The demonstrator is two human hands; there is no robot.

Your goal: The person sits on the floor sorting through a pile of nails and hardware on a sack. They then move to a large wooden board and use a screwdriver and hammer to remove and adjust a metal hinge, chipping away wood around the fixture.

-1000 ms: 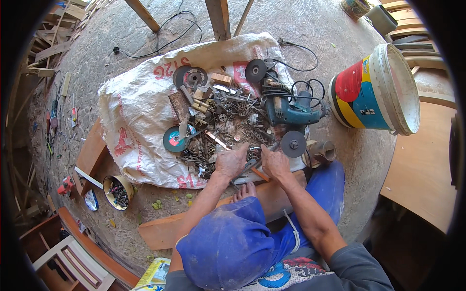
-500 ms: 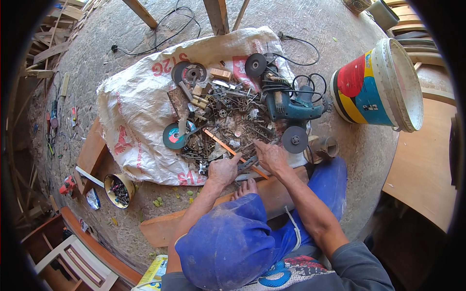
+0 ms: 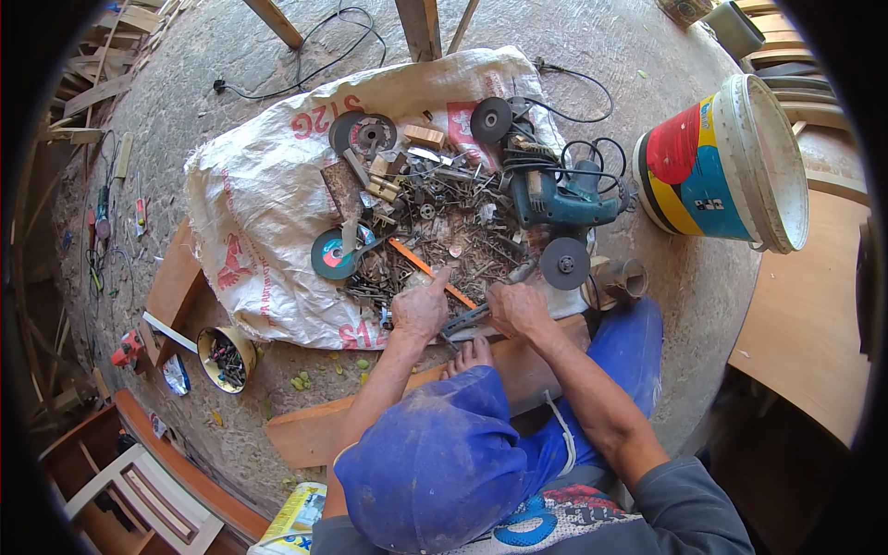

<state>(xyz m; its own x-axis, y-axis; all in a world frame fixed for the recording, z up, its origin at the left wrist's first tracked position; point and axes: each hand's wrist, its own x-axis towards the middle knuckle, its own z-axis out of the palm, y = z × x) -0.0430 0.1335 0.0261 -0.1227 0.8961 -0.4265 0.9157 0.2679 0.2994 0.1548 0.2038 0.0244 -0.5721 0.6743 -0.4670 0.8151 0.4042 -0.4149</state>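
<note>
A pile of nails, screws and fittings (image 3: pixel 472 268) lies on a white woven sack (image 3: pixel 254 259), among loose discs (image 3: pixel 339 254). My left hand (image 3: pixel 418 305) is at the pile's lower left, index finger stretched out among the small parts beside an orange strip (image 3: pixel 413 255). My right hand (image 3: pixel 516 310) is at the lower right, fingers curled in; what they hold, if anything, is hidden. Dark metal bars (image 3: pixel 467 320) lie between my hands. Power tools (image 3: pixel 560 205) with cords sit at the right of the pile.
A large paint bucket (image 3: pixel 689 166) lies right. A small tub of hardware (image 3: pixel 213 365), boards (image 3: pixel 305 435) and tools (image 3: pixel 127 351) lie left and below. A wooden panel (image 3: pixel 800 324) is at far right, timber legs (image 3: pixel 416 28) above. My legs (image 3: pixel 629 361) are bent below the sack.
Both hands have shifted about among the small parts: my left hand moved back, then forward again, and my right hand's finger has curled in. The orange strip lies at a different spot, more exposed.
</note>
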